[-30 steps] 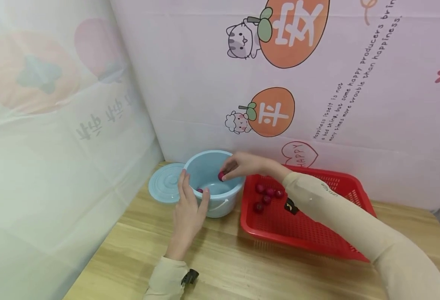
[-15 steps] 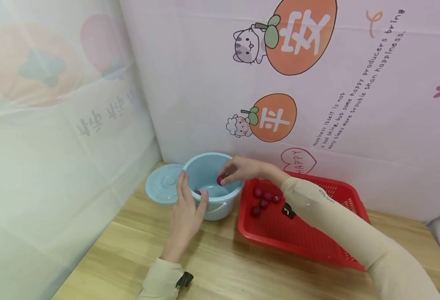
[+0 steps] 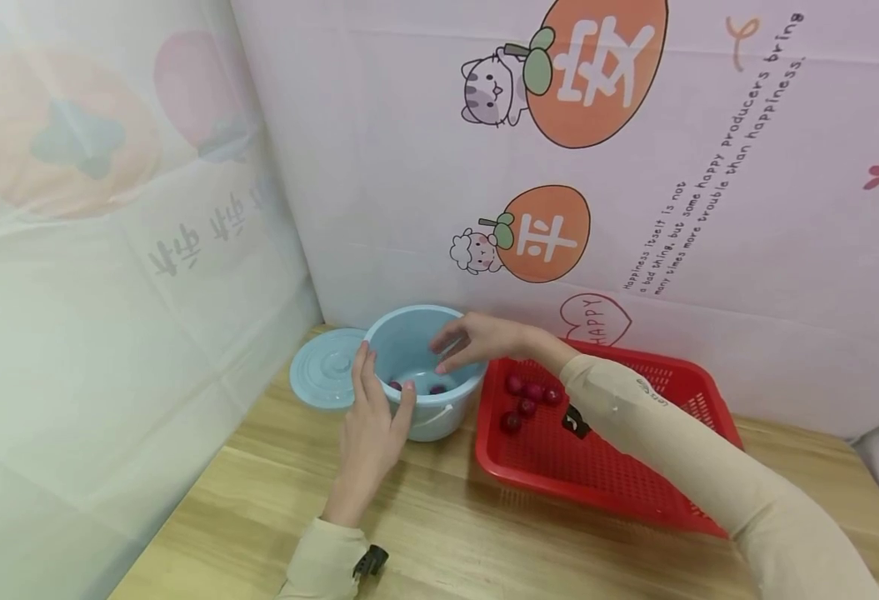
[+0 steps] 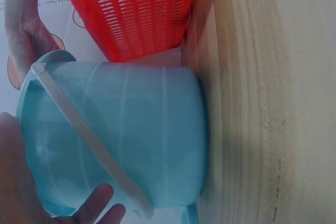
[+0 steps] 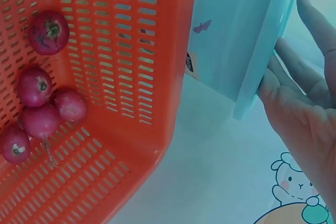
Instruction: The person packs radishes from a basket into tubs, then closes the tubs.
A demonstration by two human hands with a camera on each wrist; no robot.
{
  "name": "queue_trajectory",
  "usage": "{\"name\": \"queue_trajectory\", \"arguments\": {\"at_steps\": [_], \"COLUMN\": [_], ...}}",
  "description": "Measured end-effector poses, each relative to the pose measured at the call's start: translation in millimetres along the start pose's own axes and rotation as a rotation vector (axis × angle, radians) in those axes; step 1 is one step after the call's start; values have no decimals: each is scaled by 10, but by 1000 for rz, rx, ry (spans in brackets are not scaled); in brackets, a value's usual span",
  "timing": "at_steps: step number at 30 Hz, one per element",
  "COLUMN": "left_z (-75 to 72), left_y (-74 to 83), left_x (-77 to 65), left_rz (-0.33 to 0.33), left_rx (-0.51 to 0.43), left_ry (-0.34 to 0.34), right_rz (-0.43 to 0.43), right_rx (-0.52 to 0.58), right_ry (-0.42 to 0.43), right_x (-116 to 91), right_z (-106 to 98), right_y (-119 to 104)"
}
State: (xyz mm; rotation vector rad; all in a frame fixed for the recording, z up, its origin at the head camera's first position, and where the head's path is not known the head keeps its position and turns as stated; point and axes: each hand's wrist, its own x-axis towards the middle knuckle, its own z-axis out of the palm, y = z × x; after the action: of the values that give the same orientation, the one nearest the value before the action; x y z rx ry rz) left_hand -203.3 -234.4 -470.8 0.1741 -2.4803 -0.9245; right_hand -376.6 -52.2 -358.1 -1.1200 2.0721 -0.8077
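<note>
The light blue bucket (image 3: pixel 439 417) stands upright on the table, with two radishes partly visible inside; one radish (image 3: pixel 437 389) lies on its floor. My left hand (image 3: pixel 372 425) rests against the bucket's near left side, fingers extended and thumb at the rim; the left wrist view shows fingertips (image 4: pixel 100 200) on the outer wall beside the white handle (image 4: pixel 94 142). Over the bucket's mouth, my right hand (image 3: pixel 484 337) has parted fingers with nothing between them. Several red radishes (image 5: pixel 39 121) sit in the red perforated basket (image 3: pixel 596 483), right of the bucket.
A round light blue lid (image 3: pixel 327 371) lies on the wooden table (image 3: pixel 439 533) left of the bucket. Printed cloth walls (image 3: pixel 409 167) close off the back and left side. My right forearm crosses above the basket.
My right hand has let go of a radish, which now lies on the bucket's floor; its fingers have spread apart. My left hand has stayed at the bucket.
</note>
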Motion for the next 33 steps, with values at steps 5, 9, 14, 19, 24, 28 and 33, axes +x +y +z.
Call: {"name": "queue_trajectory", "arguments": {"at_steps": [5,9,14,19,24,28,33], "left_z": [14,35,39,29,24,25,22], "left_y": [-10,-8,-14,-10,4,2,-20], "left_x": [-8,-2,14,15,23,32,37], "left_rz": [-14,-21,-7,-7,-19,-21,-21], "left_rx": [-3,-1,-5,-6,0,-2,-2], "left_ry": [-6,-11,1,9,-6,-6,-1], "right_rz": [15,-2,-63,-77,-73,-81,-89], "right_rx": [45,46,74,118,180,199,209], "right_ry": [-24,-25,-12,56,151,195,217], "right_x": [15,16,8,-4,-25,-26,-14], "right_z": [22,-1,-25,-4,33,62,85], "right_y": [36,91,134,185,228,250,253]}}
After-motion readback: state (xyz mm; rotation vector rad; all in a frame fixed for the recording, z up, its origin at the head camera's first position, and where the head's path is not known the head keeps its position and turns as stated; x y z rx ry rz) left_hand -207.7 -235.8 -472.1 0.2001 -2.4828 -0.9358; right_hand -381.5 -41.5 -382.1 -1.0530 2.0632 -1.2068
